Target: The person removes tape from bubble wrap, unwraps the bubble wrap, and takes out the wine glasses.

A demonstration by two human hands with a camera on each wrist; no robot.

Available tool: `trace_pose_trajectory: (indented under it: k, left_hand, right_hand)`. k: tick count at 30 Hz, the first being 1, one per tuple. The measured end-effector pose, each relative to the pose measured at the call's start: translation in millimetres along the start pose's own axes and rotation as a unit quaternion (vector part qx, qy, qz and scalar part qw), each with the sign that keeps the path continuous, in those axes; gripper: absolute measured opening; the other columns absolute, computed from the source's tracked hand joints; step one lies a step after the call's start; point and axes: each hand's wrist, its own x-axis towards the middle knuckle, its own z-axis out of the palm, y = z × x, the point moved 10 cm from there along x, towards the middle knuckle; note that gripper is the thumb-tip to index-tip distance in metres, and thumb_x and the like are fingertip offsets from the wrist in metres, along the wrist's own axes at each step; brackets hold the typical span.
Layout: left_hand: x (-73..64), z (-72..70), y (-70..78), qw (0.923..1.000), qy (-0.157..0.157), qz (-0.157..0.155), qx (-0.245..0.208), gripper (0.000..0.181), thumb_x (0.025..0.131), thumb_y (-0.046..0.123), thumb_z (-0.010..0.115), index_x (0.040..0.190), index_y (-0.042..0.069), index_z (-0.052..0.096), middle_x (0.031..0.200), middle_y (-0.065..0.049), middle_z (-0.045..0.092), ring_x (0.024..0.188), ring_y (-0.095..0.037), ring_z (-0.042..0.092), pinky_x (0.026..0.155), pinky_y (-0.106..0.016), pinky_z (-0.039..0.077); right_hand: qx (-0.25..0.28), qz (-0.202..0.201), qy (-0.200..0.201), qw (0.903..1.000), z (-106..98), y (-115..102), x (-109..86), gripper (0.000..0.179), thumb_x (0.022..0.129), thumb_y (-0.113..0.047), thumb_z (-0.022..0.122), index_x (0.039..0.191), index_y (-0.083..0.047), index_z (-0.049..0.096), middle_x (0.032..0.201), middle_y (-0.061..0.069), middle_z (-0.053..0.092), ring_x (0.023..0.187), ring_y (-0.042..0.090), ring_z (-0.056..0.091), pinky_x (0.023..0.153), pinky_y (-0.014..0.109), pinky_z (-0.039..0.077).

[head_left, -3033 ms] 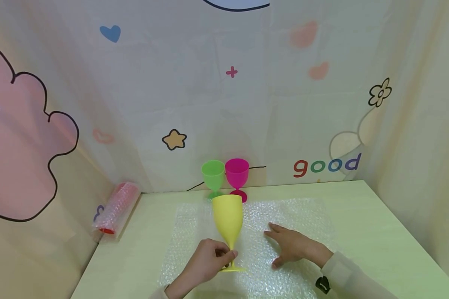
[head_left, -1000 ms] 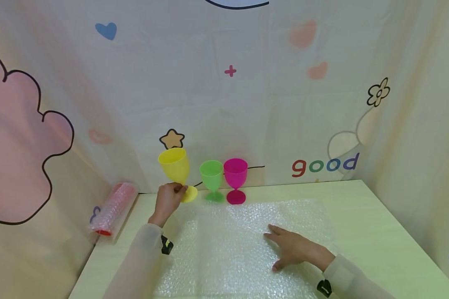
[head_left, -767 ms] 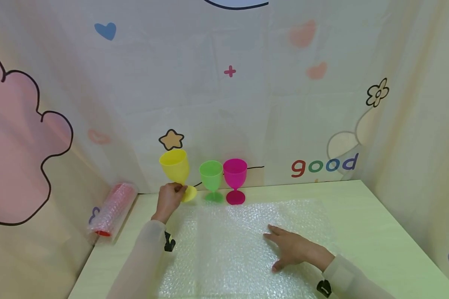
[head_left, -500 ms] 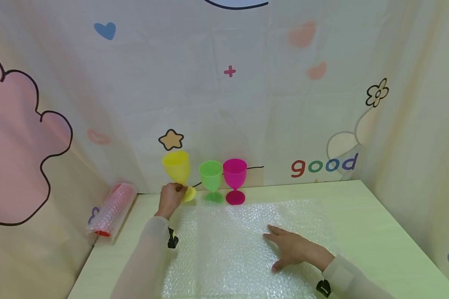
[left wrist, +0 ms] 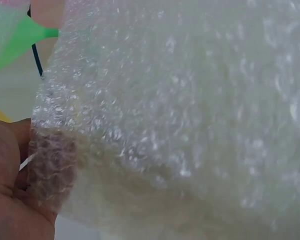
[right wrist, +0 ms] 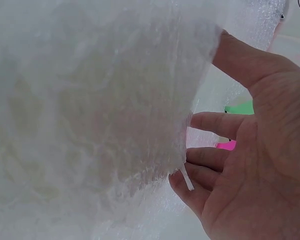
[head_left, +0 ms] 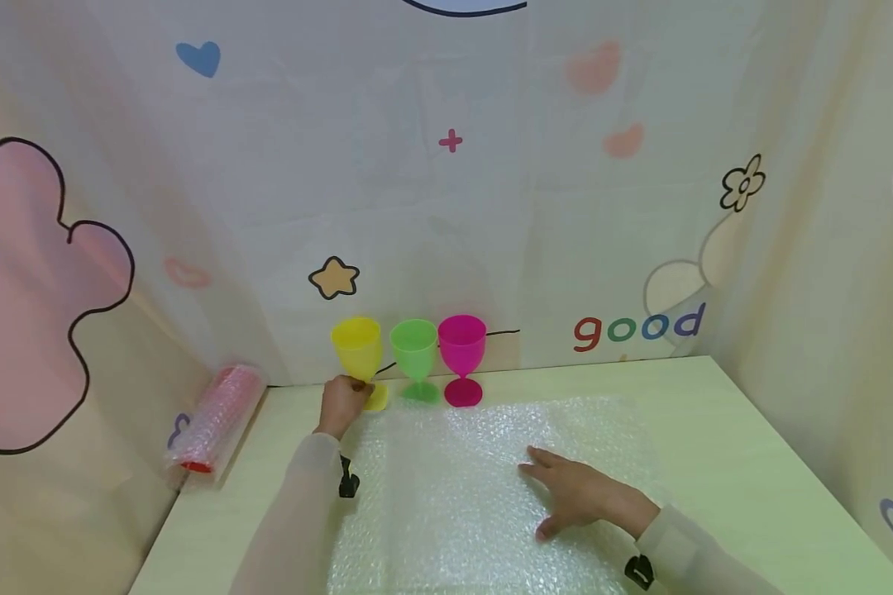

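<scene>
In the head view, my left hand [head_left: 344, 405] pinches the stem of a yellow plastic goblet [head_left: 357, 347] at the back of the table. The goblet stands upright, with its foot at the table top. To its right are a green goblet [head_left: 414, 347] and a magenta goblet [head_left: 462, 343]. My right hand [head_left: 580, 493] lies with fingers spread on a sheet of bubble wrap [head_left: 454, 487]. In the left wrist view, bubble wrap [left wrist: 155, 100] covers most of the picture, and part of the hand [left wrist: 12, 185] shows. The right wrist view has bubble wrap [right wrist: 100, 110] beside the hand [right wrist: 260, 150].
A bubble-wrapped roll with a red end [head_left: 219, 421] lies at the table's left edge. The pale table [head_left: 729, 487] meets a printed curtain [head_left: 387, 182] just behind the goblets. Dark straps ring both sleeves.
My left hand has carried the yellow goblet from above the bubble wrap to the back left, then lowered and straightened it beside the green one. My right hand has stayed on the sheet.
</scene>
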Motion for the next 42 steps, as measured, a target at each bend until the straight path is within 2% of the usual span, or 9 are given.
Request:
trace_pose_trajectory:
  k: [9, 14, 21, 24, 28, 31, 34, 38, 42]
  left_hand:
    - [-3.2, 14.7, -8.2, 0.9996, -0.010, -0.024, -0.011, 0.023, 0.090, 0.019, 0.068, 0.091, -0.003, 0.075, 0.088, -0.016, 0.074, 0.077, -0.024, 0.066, 0.069, -0.038, 0.055]
    - [-5.7, 17.5, -9.7, 0.9995, -0.009, -0.029, -0.012, 0.023, 0.089, 0.017, 0.069, 0.093, -0.005, 0.075, 0.091, -0.019, 0.074, 0.080, -0.027, 0.068, 0.072, -0.040, 0.057]
    - [-5.6, 19.3, -6.3, 0.9996, -0.022, -0.013, -0.011, 0.023, 0.088, 0.016, 0.069, 0.098, -0.004, 0.074, 0.097, -0.019, 0.074, 0.090, -0.032, 0.069, 0.081, -0.044, 0.057]
    - [-6.7, 16.5, -4.3, 0.9996, -0.028, -0.003, -0.009, 0.024, 0.088, 0.016, 0.067, 0.102, -0.002, 0.074, 0.101, -0.019, 0.074, 0.097, -0.034, 0.069, 0.086, -0.047, 0.056]
    - [-12.0, 11.1, -1.7, 0.9986, -0.052, -0.003, 0.004, 0.032, 0.091, 0.019, 0.065, 0.115, -0.002, 0.069, 0.114, -0.019, 0.071, 0.106, -0.035, 0.067, 0.091, -0.049, 0.054]
    - [-18.2, 6.4, 2.1, 0.9968, -0.074, -0.001, 0.028, 0.041, 0.092, 0.023, 0.065, 0.123, -0.004, 0.063, 0.122, -0.020, 0.067, 0.110, -0.037, 0.065, 0.091, -0.050, 0.054]
    - [-26.4, 0.9, 8.7, 0.9947, -0.087, 0.015, 0.053, 0.046, 0.093, 0.024, 0.064, 0.127, -0.005, 0.060, 0.127, -0.023, 0.064, 0.113, -0.039, 0.063, 0.093, -0.051, 0.053]
    - [-41.1, -9.3, 17.5, 0.9927, -0.087, 0.033, 0.077, 0.046, 0.094, 0.027, 0.063, 0.131, -0.001, 0.059, 0.131, -0.021, 0.063, 0.116, -0.038, 0.062, 0.093, -0.053, 0.052]
    - [-56.7, -22.7, 28.4, 0.9911, -0.070, 0.051, 0.101, 0.046, 0.094, 0.029, 0.063, 0.132, 0.004, 0.059, 0.133, -0.017, 0.062, 0.116, -0.037, 0.062, 0.088, -0.053, 0.054]
  right_hand:
    - [0.000, 0.007, -0.004, 1.0000, 0.5, 0.3, 0.3, 0.100, 0.064, -0.053, 0.085, 0.149, -0.020, 0.043, 0.162, 0.009, 0.027, 0.148, 0.032, 0.031, 0.115, 0.051, 0.036]
    - [-0.005, 0.005, -0.003, 1.0000, 0.0, 0.0, 0.2, 0.100, 0.064, -0.054, 0.085, 0.149, -0.020, 0.043, 0.162, 0.009, 0.027, 0.148, 0.031, 0.031, 0.115, 0.051, 0.036]
    - [0.000, 0.008, -0.004, 1.0000, -1.4, -1.0, -1.0, 0.100, 0.064, -0.053, 0.085, 0.148, -0.019, 0.044, 0.162, 0.010, 0.027, 0.148, 0.032, 0.031, 0.115, 0.052, 0.035]
    - [0.001, 0.008, -0.004, 1.0000, -1.3, -1.2, -1.1, 0.100, 0.064, -0.052, 0.085, 0.148, -0.019, 0.044, 0.162, 0.010, 0.027, 0.149, 0.032, 0.030, 0.115, 0.052, 0.035]
    - [0.004, -0.004, 0.004, 1.0000, -2.3, -1.4, -1.7, 0.099, 0.065, -0.050, 0.086, 0.148, -0.017, 0.045, 0.162, 0.012, 0.028, 0.148, 0.032, 0.031, 0.115, 0.052, 0.036]
    - [0.002, -0.015, 0.014, 0.9998, -3.6, -1.3, -2.6, 0.098, 0.065, -0.049, 0.087, 0.147, -0.015, 0.045, 0.161, 0.013, 0.028, 0.147, 0.033, 0.032, 0.115, 0.051, 0.036]
    - [0.004, -0.015, 0.017, 0.9997, -4.7, -1.2, -3.6, 0.098, 0.066, -0.049, 0.087, 0.147, -0.015, 0.045, 0.161, 0.013, 0.029, 0.147, 0.033, 0.032, 0.115, 0.051, 0.036]
    - [0.011, -0.015, 0.016, 0.9997, -4.9, -2.4, -4.4, 0.098, 0.065, -0.048, 0.087, 0.147, -0.015, 0.045, 0.161, 0.013, 0.029, 0.147, 0.033, 0.032, 0.115, 0.051, 0.036]
    - [0.013, -0.017, 0.016, 0.9996, -4.6, -4.1, -5.2, 0.098, 0.065, -0.048, 0.087, 0.147, -0.015, 0.046, 0.161, 0.013, 0.029, 0.147, 0.034, 0.032, 0.115, 0.051, 0.036]
